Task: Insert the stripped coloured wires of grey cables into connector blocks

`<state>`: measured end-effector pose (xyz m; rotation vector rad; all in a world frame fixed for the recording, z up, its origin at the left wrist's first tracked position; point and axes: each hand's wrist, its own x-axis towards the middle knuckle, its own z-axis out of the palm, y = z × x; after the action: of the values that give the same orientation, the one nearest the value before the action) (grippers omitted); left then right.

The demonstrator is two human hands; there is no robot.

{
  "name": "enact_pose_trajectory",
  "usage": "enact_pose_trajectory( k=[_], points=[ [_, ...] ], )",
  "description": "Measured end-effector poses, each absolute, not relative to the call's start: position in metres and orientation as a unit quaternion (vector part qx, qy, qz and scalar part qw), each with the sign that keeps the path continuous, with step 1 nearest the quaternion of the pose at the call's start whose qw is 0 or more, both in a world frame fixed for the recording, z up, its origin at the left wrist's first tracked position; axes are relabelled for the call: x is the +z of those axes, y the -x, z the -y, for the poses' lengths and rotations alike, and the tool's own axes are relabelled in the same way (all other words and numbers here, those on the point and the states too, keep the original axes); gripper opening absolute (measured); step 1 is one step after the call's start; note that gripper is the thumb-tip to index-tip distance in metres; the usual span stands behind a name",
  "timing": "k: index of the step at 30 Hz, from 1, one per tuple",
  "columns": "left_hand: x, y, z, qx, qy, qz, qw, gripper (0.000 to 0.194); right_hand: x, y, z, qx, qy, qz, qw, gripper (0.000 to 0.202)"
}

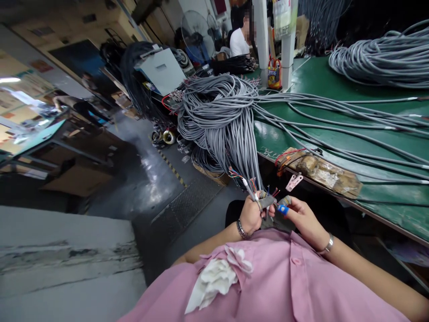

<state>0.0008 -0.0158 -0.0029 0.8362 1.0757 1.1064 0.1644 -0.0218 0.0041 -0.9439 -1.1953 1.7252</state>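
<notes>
My left hand is closed round the ends of several grey cables, its fingers partly covered with grey wraps. Thin coloured wires fan out of the stripped ends beside my fingers. My right hand pinches at these wires with thumb and forefinger; the thumb has blue tape on it, the forefinger a grey wrap. The exact grip point is small and partly hidden. From my left hand the cables run up into a large grey cable bundle, which hangs over the end of the green table.
Loose grey cables stretch across the tabletop, and a cable coil lies at its far right. A taped wooden block with a pink clip sits on the near edge. Behind are a fan and a seated person.
</notes>
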Motion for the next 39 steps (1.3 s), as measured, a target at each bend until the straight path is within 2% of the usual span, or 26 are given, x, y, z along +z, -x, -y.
enact_pose_trajectory(
  k=[3, 7, 11, 15, 25, 33, 39],
  points=[
    [-0.002, -0.001, 0.016, 0.479, -0.371, -0.483, 0.633, 0.031, -0.001, -0.168, 0.015, 0.692, 0.397, 0.432, 0.420, 0.021],
    [0.000, -0.002, 0.017, 0.464, -0.391, -0.482, 0.632, 0.033, 0.002, -0.163, 0.007, 0.734, 0.347, 0.406, 0.419, 0.024],
    [0.001, -0.002, 0.017, 0.444, -0.413, -0.477, 0.636, 0.034, 0.009, -0.155, 0.006, 0.757, 0.306, 0.401, 0.416, 0.017],
    [-0.001, -0.002, 0.019, 0.412, -0.427, -0.482, 0.645, 0.034, 0.009, -0.152, 0.009, 0.742, 0.333, 0.394, 0.429, 0.017],
    [0.000, -0.002, 0.018, 0.481, -0.374, -0.496, 0.619, 0.032, -0.016, -0.158, 0.012, 0.724, 0.399, 0.267, 0.496, 0.013],
    [0.001, -0.004, 0.019, 0.466, -0.381, -0.502, 0.622, 0.032, 0.004, -0.163, 0.013, 0.790, 0.311, 0.308, 0.430, 0.025],
    [-0.001, -0.007, 0.020, 0.455, -0.401, -0.492, 0.625, 0.033, 0.009, -0.150, 0.016, 0.761, 0.335, 0.336, 0.443, 0.015]
  ],
)
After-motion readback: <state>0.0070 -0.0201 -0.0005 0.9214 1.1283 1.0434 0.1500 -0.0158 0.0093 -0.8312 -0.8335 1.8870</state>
